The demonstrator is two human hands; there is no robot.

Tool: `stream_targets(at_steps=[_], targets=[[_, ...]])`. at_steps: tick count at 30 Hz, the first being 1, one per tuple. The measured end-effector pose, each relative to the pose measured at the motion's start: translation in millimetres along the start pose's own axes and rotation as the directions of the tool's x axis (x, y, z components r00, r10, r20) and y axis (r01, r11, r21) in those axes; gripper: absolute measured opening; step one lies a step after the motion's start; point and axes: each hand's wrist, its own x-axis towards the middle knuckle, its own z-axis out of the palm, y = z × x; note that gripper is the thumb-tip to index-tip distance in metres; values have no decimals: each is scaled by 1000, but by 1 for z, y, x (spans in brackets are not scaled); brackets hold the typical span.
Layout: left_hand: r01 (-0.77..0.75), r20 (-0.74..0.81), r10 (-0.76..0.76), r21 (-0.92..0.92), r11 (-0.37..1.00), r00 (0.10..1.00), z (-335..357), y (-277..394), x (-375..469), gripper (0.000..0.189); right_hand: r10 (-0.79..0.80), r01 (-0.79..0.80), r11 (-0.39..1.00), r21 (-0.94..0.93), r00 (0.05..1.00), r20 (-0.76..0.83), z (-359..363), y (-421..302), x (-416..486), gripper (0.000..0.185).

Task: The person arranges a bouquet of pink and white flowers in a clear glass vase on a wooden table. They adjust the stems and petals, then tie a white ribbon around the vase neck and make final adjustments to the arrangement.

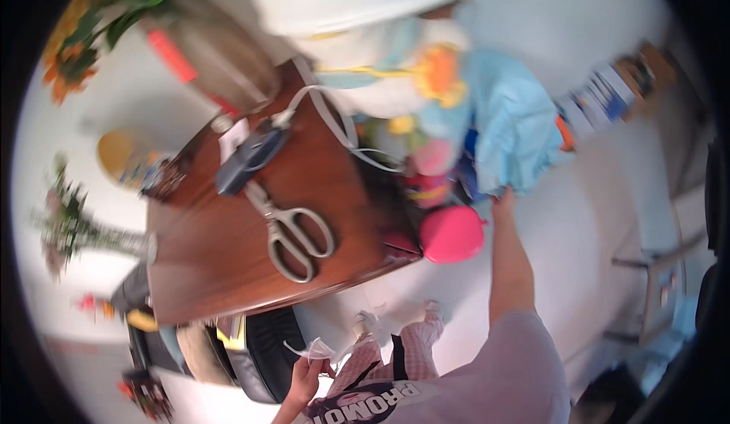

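My right hand [504, 195] reaches far forward and grips the lower edge of a crumpled light-blue cloth or sheet [513, 121]; its fingers are small and partly hidden. Close to my body, my left hand [308, 375] pinches a thin white piece of plastic or paper [318, 348]. A brown wooden table [199, 253] stands ahead to the left. On it lie grey-handled scissors [296, 241] and a dark blue device [251, 159] with a white cable [328, 113]. Below my right hand a pink balloon [452, 234] is at the table's corner.
A large vase [214, 53] with flowers and a yellow-lidded container [120, 153] are at the table's far left. A white cover with an orange flower [442, 76] hangs beyond. A black leather seat [274, 350] stands near my legs. Boxes [604, 96] lie at right. Much is blurred.
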Motion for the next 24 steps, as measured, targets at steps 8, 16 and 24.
stream_targets(at_steps=[8, 16, 24], targets=[[4, -15, -2, 138, 990, 1000, 0, 24, -18, 27, 652, -629, 758, -172, 724, 224, -66, 14, 96, 54], [-118, -20, 117, -52, 992, 993, -3, 31, -10, 30, 659, -613, 731, -301, 749, 75, -35, 16, 53, 79], [-156, 1, 162, -258, 953, 987, -38, 29, -22, 25, 485, -340, 851, -401, 802, 349, -103, 19, 47, 57]])
